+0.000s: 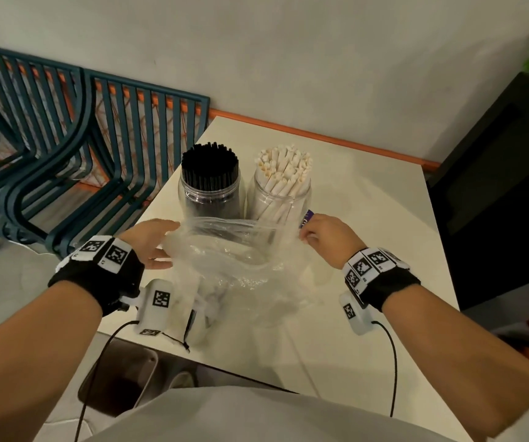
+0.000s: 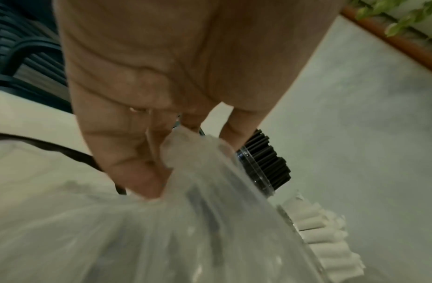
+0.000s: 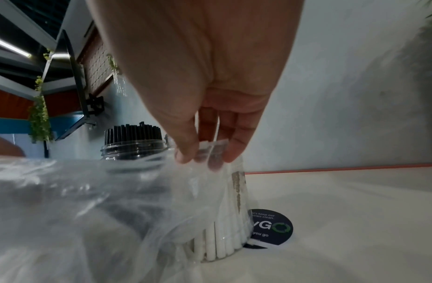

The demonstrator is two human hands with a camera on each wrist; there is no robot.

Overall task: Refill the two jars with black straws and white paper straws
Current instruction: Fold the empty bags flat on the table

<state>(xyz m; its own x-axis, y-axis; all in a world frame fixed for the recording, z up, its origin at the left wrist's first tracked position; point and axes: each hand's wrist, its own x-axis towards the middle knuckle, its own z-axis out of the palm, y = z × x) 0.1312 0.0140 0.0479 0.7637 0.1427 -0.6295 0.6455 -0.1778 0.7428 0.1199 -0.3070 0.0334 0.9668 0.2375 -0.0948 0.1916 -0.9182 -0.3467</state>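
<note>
Both hands pinch an emptied plastic bag before two full straw jars

Fingertips (image 3: 186, 157) of the right hand (image 1: 327, 239) and left hand (image 1: 148, 242) pinch the thin, crinkled clear bag (image 1: 234, 260); dragged forward, the film could topple the round jars (image 1: 212, 193) of rigid black straws (image 1: 209, 164) and matte white paper straws (image 1: 284, 167) just behind.

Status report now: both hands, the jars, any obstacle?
Left hand and right hand pinch clear plastic bag. Both jars full of straws. Bag in front of jars.
</note>
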